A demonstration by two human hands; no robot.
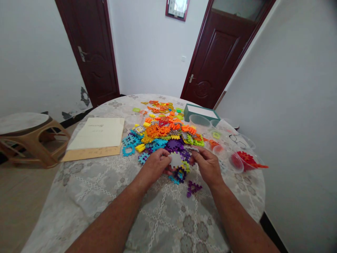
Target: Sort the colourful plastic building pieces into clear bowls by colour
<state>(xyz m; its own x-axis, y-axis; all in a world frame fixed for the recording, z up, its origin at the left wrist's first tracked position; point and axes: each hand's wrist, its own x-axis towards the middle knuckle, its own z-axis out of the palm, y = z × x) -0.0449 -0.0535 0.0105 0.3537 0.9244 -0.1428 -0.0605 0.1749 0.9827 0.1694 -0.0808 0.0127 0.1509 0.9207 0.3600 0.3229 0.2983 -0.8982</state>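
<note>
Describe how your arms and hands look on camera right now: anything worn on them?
The left hand and right hand are bare, with no gloves. The left forearm and right forearm are bare too, with no sleeves down to the bottom of the view. No watch, bracelet, cable or marking shows at either wrist.

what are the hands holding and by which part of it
A pale grey toothed plastic building piece, pinched at its left edge by the left hand. The right hand is at its right side, but whether it grips the piece cannot be told.
</note>
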